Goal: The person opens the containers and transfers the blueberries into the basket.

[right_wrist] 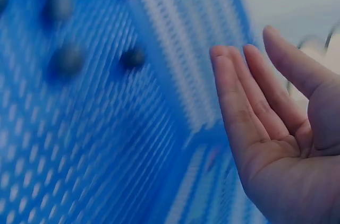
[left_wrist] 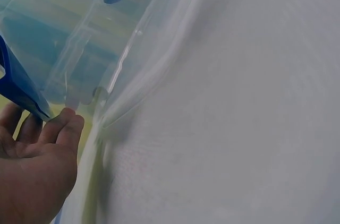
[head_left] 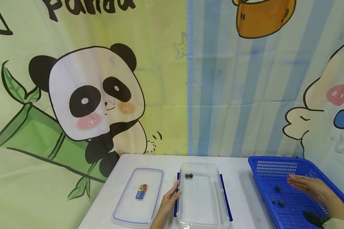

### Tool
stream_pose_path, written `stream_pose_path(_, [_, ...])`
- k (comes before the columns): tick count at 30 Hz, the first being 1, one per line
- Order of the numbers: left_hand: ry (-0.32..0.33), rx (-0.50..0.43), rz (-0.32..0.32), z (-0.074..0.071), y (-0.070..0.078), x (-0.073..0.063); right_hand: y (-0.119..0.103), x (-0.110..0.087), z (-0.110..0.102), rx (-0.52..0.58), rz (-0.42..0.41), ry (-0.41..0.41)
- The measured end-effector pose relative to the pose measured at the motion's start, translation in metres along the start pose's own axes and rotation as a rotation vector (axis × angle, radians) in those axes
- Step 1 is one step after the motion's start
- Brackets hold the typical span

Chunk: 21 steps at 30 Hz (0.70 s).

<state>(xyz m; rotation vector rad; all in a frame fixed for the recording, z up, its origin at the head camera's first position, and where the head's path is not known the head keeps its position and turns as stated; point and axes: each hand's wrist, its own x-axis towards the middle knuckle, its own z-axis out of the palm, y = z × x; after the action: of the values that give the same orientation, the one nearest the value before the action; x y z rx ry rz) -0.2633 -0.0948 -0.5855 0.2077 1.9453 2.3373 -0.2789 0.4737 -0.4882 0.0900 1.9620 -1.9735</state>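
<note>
A clear plastic container (head_left: 200,197) with blue side flaps stands on the table, two small dark balls (head_left: 189,176) like blueberries in its far left corner. My left hand (head_left: 168,202) holds its left side by the blue flap (left_wrist: 24,83); in the left wrist view the bent fingertips meet the clear wall. Over the blue basket (head_left: 259,178) hovers my right hand (head_left: 309,187), palm turned sideways, fingers extended and holding nothing. Several dark balls (right_wrist: 67,59) lie in the basket, to the left of that hand.
A clear lid (head_left: 123,210) with a colourful label (head_left: 141,191) lies flat on the white table (head_left: 238,187), left of the container. Behind the table hangs a printed curtain (head_left: 166,79). A dark object (head_left: 313,218) shows below the right wrist.
</note>
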Motion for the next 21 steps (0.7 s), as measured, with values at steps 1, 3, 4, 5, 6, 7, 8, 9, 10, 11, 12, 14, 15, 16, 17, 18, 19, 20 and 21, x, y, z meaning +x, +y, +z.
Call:
stream_pose_path(1, [0.005, -0.005, -0.005, 0.0, 0.0, 0.0, -0.008, 0.002, 0.01, 0.021, -0.044, -0.026])
stream_pose_path(3, [0.009, -0.006, -0.004, -0.001, 0.001, 0.0, -0.026, 0.008, 0.037, -0.007, -0.136, -0.062])
stream_pose_path(4, [0.012, -0.003, -0.004, -0.001, 0.001, 0.0, -0.034, 0.012, 0.051, -0.035, -0.168, -0.068])
stream_pose_path(5, [0.014, -0.002, -0.004, -0.002, 0.002, 0.0, -0.042, 0.017, 0.066, -0.078, -0.204, -0.077])
stream_pose_path(6, [0.017, 0.002, -0.003, -0.002, 0.002, 0.0, -0.049, 0.022, 0.082, -0.115, -0.234, -0.075])
stream_pose_path(7, [0.02, 0.003, -0.003, -0.002, 0.002, 0.0, -0.055, 0.028, 0.099, -0.159, -0.252, -0.068])
stream_pose_path(8, [0.021, 0.005, -0.001, -0.002, 0.002, -0.001, -0.06, 0.034, 0.117, -0.193, -0.266, -0.065])
stream_pose_path(9, [0.023, 0.005, -0.001, -0.003, 0.002, 0.0, -0.065, 0.041, 0.134, -0.225, -0.279, -0.071])
stream_pose_path(10, [0.025, 0.004, -0.003, -0.003, 0.003, 0.0, -0.069, 0.048, 0.152, -0.237, -0.287, -0.082])
stream_pose_path(11, [0.027, 0.003, -0.003, -0.003, 0.003, 0.0, -0.072, 0.054, 0.17, -0.247, -0.296, -0.093])
stream_pose_path(12, [0.028, 0.0, -0.005, -0.003, 0.003, 0.0, -0.074, 0.062, 0.188, -0.258, -0.301, -0.097])
stream_pose_path(14, [0.027, -0.005, -0.006, -0.003, 0.003, 0.0, -0.076, 0.075, 0.223, -0.279, -0.308, -0.106])
stream_pose_path(15, [0.025, -0.008, -0.007, -0.003, 0.003, 0.0, -0.076, 0.082, 0.24, -0.3, -0.311, -0.099])
stream_pose_path(16, [0.025, -0.009, -0.01, -0.002, 0.003, 0.0, -0.075, 0.088, 0.256, -0.318, -0.311, -0.089])
stream_pose_path(17, [0.023, -0.01, -0.013, -0.002, 0.003, 0.0, -0.072, 0.094, 0.27, -0.349, -0.307, -0.068])
stream_pose_path(18, [0.022, -0.012, -0.018, -0.002, 0.002, 0.0, -0.069, 0.101, 0.282, -0.389, -0.311, -0.05])
stream_pose_path(19, [0.021, -0.012, -0.023, -0.001, 0.002, 0.0, -0.066, 0.106, 0.294, -0.43, -0.313, -0.033])
stream_pose_path(20, [0.018, -0.014, -0.026, -0.001, 0.001, 0.0, -0.062, 0.111, 0.304, -0.467, -0.316, -0.015])
stream_pose_path(21, [0.017, -0.016, -0.029, 0.0, 0.0, -0.001, -0.057, 0.116, 0.312, -0.496, -0.315, 0.01])
